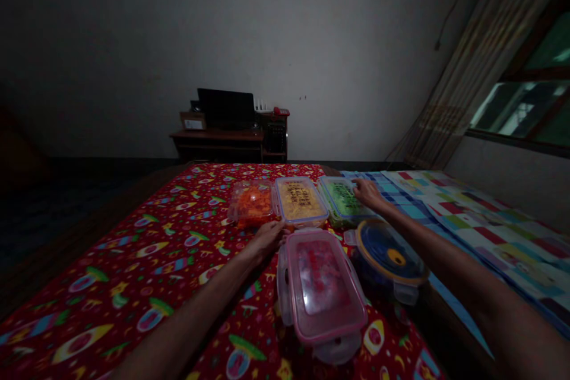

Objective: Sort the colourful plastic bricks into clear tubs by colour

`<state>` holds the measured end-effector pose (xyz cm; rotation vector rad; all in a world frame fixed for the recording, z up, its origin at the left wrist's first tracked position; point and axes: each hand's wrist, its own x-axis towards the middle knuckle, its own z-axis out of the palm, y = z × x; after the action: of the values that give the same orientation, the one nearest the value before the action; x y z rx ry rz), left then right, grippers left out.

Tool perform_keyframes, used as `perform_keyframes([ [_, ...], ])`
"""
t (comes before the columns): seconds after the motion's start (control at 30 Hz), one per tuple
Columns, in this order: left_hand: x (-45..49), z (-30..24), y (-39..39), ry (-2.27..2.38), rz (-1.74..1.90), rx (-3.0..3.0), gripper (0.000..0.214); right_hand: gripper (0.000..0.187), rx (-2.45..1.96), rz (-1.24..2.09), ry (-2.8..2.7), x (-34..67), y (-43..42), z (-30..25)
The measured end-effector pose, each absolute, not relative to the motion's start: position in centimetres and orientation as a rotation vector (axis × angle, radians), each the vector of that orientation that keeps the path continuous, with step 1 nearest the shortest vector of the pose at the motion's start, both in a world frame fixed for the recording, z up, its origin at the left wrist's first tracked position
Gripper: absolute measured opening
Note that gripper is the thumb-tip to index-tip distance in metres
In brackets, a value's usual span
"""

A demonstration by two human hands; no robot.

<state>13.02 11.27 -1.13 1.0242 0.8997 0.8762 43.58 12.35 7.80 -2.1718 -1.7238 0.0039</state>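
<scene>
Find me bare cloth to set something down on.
Red cloth lies bare left of the orange-filled box and left forearm, with a smaller patch between that forearm and the pink-lidded box. It's crowded around the yellow-filled box, green-filled box and round container.

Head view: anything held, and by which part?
Grip can't be told: left hand at near-left corner of rectangular yellow-filled clear plastic box; right hand at far-right corner of rectangular green-filled clear plastic box.

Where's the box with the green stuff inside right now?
In the head view, the green-filled box sits a little right of centre, just right of the yellow-filled box and beyond the round container, with the person's right hand at its right edge.
</scene>
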Motion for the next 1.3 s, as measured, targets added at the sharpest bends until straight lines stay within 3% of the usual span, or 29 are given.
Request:
perform_keyframes([
  [0.27, 14.5, -0.8, 11.3, 1.039, 0.988, 0.977, 0.037, 0.026, -2.101, 0.431, -2.094, 35.2, 12.0, 8.5],
  [0.53, 14.0, -1.3, 11.8, 1.102, 1.121, 1.026, 0.04, 0.045, -2.082, 0.634, -1.926, 35.0, 11.1, 6.9],
  [0.73, 13.8, -1.5, 11.6, 1.095, 1.141, 1.012, 0.041, 0.033, -2.138, 0.258, -1.953, 36.5, 11.2, 7.2],
  [0.9, 14.0, -1.7, 11.5, 1.077, 1.148, 0.998, 0.041, 0.034, -2.291, -0.032, -1.767, 40.6, 12.3, 8.0],
  [1.13, 13.8, -1.7, 11.3, 1.044, 1.133, 0.975, 0.041, 0.019, -2.496, 0.128, -1.501, 46.6, 14.0, 6.0],
  [1.3, 13.7, -1.7, 11.1, 1.015, 1.123, 0.979, 0.044, 0.034, -2.348, 0.173, -1.385, 48.0, 13.8, 5.1],
])
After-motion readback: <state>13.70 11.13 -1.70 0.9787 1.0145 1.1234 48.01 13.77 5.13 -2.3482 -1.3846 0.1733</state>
